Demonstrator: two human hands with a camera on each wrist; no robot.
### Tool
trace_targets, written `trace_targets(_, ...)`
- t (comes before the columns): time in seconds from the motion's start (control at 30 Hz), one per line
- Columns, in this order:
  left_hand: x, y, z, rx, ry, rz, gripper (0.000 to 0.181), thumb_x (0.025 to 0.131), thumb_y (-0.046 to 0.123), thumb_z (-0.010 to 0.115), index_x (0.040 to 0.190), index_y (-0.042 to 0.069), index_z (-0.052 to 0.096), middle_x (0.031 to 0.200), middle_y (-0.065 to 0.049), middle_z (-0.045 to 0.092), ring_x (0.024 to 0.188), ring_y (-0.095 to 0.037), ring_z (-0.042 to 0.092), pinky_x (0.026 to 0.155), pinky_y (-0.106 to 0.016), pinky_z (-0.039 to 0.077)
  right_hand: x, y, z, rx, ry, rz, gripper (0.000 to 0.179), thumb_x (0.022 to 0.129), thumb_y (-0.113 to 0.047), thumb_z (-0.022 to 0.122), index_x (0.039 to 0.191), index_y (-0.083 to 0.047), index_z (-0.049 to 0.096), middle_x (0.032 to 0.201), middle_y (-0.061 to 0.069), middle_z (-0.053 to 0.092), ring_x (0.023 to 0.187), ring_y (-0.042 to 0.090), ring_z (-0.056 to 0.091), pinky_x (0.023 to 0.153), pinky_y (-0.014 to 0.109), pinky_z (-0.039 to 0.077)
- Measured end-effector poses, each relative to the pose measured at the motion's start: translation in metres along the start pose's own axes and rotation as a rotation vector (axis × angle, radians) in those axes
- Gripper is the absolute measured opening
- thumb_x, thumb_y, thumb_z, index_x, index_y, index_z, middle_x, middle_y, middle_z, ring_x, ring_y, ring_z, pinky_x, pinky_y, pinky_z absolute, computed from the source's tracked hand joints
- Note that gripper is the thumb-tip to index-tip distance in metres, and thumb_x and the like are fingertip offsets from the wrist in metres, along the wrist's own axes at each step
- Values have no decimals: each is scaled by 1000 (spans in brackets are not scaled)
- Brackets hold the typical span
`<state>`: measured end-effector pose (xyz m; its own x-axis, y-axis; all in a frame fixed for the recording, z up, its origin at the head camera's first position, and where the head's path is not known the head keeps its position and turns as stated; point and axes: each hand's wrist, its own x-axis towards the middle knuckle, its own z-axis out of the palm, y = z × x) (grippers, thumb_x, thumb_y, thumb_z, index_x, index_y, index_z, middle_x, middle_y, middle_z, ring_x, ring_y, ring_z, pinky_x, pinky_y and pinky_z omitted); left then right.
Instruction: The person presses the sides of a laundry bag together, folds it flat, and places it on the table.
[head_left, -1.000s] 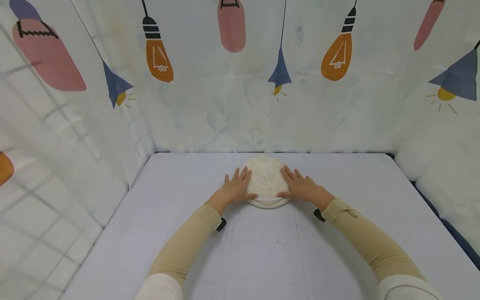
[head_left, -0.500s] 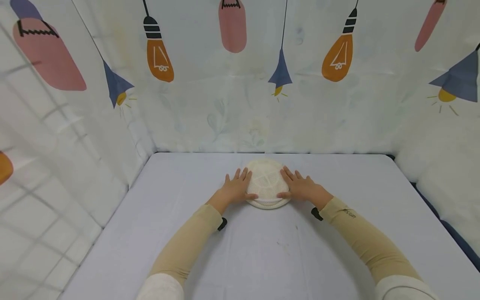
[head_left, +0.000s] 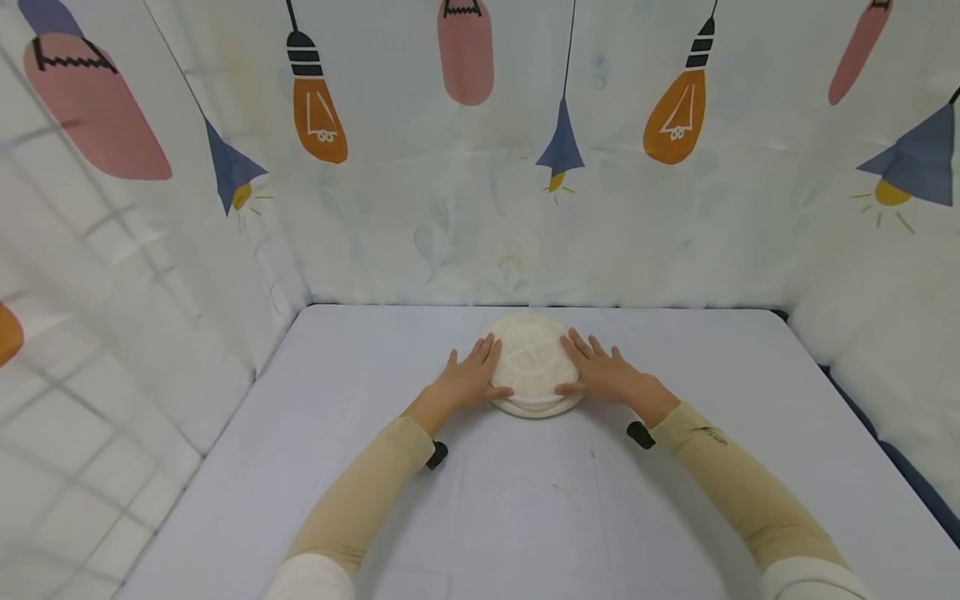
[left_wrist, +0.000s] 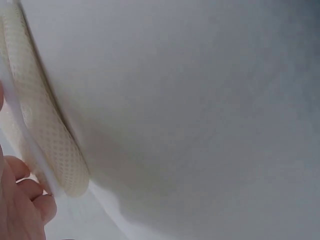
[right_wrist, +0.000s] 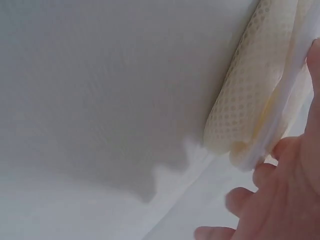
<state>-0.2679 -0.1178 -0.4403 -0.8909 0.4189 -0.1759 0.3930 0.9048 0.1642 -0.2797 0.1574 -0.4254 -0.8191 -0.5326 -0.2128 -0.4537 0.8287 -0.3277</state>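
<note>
A round cream mesh hat (head_left: 534,358) lies near the far side of the table, its seamed dome upward and its rim toward me. On its left side my left hand (head_left: 468,379) rests with fingers spread and fairly straight, the thumb at the front. My right hand (head_left: 603,377) touches the opposite side in much the same way. In the left wrist view, the left hand (left_wrist: 20,200) is partly seen beside the mesh hat (left_wrist: 45,120) and its white edging. The right wrist view has the right hand (right_wrist: 285,195) against the hat (right_wrist: 245,95); its outer fingers stand off the mesh.
A white cloth covers the table (head_left: 525,517), with a few small stains in front of the hat. Behind it hangs a white curtain (head_left: 420,225) printed with lamps and bulbs. More curtain closes in the left and right sides. Dark wristbands (head_left: 641,435) sit under both wrists.
Both hands stay on the hat, which keeps its place. The forearms and wrists have shifted slightly outward, with only tiny movement of the fingers.
</note>
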Motion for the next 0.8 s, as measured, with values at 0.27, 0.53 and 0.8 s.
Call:
trace_targets(0.27,-5,5,-1,-3,-9,21,94,103,55,52,164,2,5,171,-16,1,157,-31,5,119,-66,13,-6,-6,8,-16,58,-107,98,102,-49,60,160,8,6,168,25,-1,153,48,3,117,69,8)
trace_targets(0.53,-7,11,1,-1,-8,17,92,103,53,54,163,-1,8,170,-18,4,156,-33,7,118,-66,17,-4,-3,19,34,59,-140,96,103,-40,62,157,14,6,166,30,-1,151,52,2,117,69,11)
trace_targets(0.8,-6,17,-1,2,-16,-13,93,103,51,55,162,-3,9,170,-19,4,156,-34,6,118,-66,18,1,-2,23,2,35,-136,97,104,-43,59,158,13,1,166,30,-5,151,52,-2,118,68,9)
